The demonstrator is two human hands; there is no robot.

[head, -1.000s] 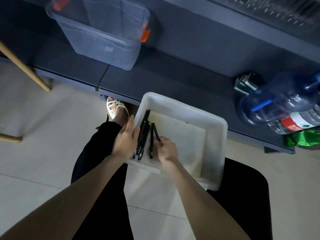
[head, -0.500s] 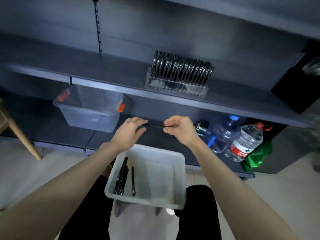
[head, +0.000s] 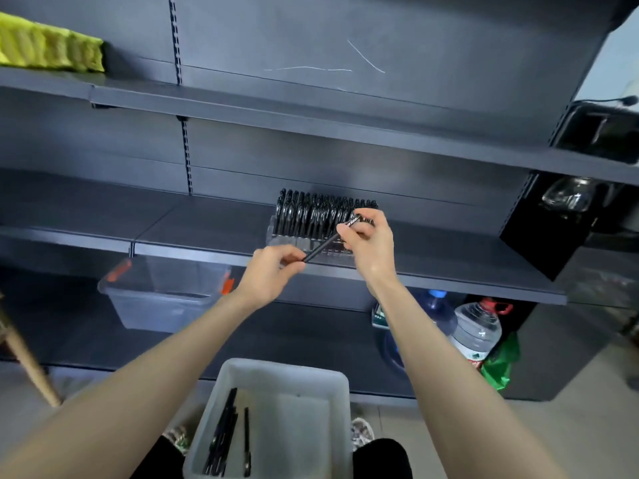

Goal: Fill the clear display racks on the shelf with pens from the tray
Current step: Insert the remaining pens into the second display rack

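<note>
Pen (head: 323,245) held btwn left hand (head: 273,271) & right hand (head: 368,236).

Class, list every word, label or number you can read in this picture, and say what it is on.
White print on the pen, by the right hand: too small to read.
Red and green label on the bottle: blurred, unreadable.
No text here reads clearly.

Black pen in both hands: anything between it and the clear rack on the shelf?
Nothing visible. The black pen, pinched by the left hand and right hand, hangs in front of the clear plastic rack. The rack looks packed with pens; the right hand hides its right end.
</note>
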